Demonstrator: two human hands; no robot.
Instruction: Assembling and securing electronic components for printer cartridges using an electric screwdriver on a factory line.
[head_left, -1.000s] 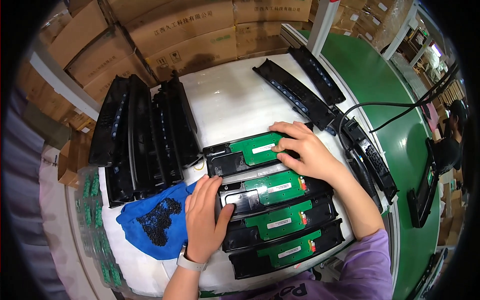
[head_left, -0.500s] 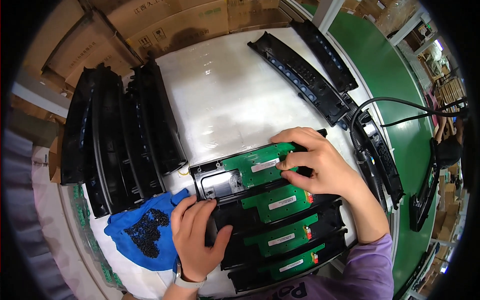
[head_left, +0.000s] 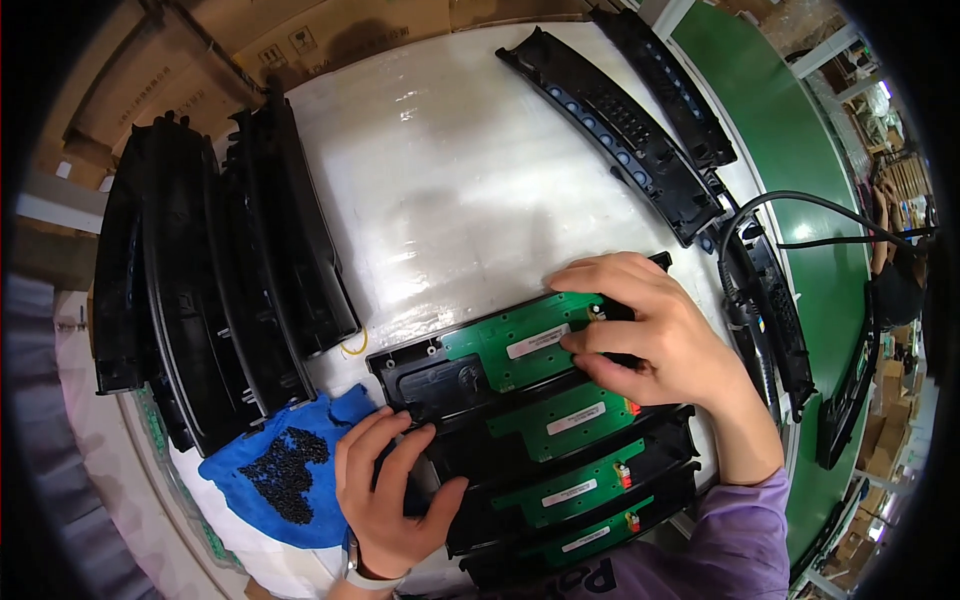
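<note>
A black curved plastic panel [head_left: 430, 372] lies across the table before me, with a green circuit board [head_left: 510, 372] bearing a white label in it. My right hand [head_left: 650, 335] is curled over the board's right part, fingertips at its far edge and thumb beside the label. A small connector [head_left: 597, 312] shows between its fingers. My left hand [head_left: 395, 495] rests at the near left corner of that panel, fingers spread, holding nothing. Nearer me, several similar panels with green boards [head_left: 570, 492] lie in a stepped row, red and yellow parts on them.
Left of my left hand, a blue cloth [head_left: 225, 470] carries a heap of small black pieces [head_left: 290, 475]. Several black panels [head_left: 190, 290] stand at the left; more panels [head_left: 620, 130] lie at the far right. A black cable [head_left: 800, 197] crosses a green surface [head_left: 800, 130]. Cartons [head_left: 350, 40] line the back.
The view has shifted slightly, so the panels sit a little differently in the picture. Both hands keep nearly the same places; the connector now shows more plainly between my right fingers.
</note>
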